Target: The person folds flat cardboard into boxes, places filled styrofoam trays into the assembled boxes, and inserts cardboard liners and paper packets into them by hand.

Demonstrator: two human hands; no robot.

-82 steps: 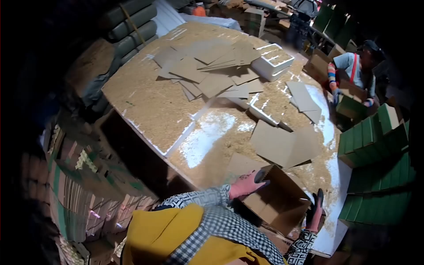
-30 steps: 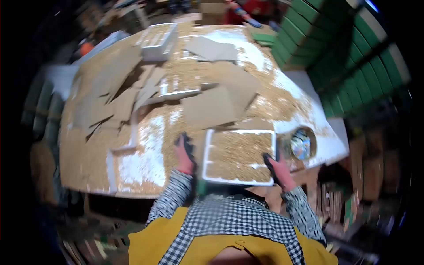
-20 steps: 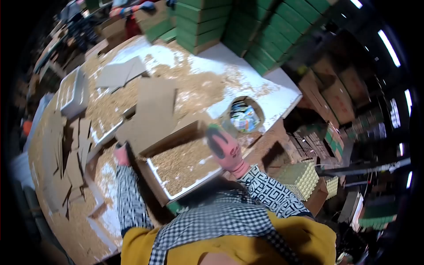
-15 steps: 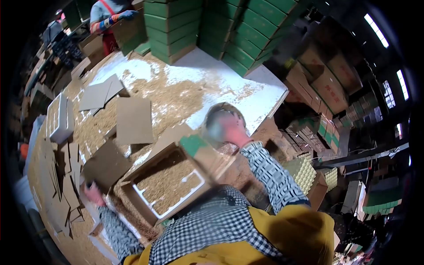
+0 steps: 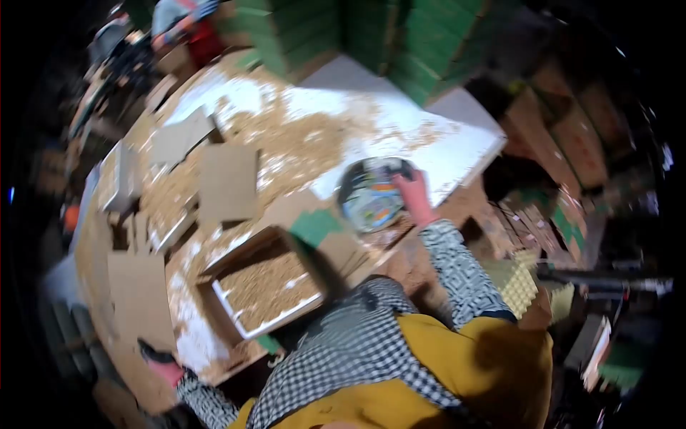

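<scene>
My left hand (image 5: 161, 363), in a pink glove with dark fingertips, is low at the left with its fingers stretched out, by the lower edge of a cardboard sheet (image 5: 139, 297). My right hand (image 5: 414, 196) reaches over the rim of a round tub (image 5: 371, 194) holding colourful packets. Its dark fingertips blur against the packets, so any grip is unclear. Between my hands, a cardboard box (image 5: 213, 304) stands tilted in view around a white tray (image 5: 280, 319) full of brown grainy material. A green-marked flap (image 5: 314, 227) spreads from the box.
Loose cardboard sheets (image 5: 229, 182) and a white foam box (image 5: 123, 179) lie on the table (image 5: 457, 154), amid scattered grains. Green boxes (image 5: 286, 36) are stacked at the far edge. A co-worker (image 5: 179, 25) stands at the far left. Cartons and yellow egg trays (image 5: 519, 293) sit to the right.
The cardboard went around the tray after the earlier frames. Since half a second ago, my left hand has moved down and a sheet near it lies farther left; my right hand has shifted to the tub's right side.
</scene>
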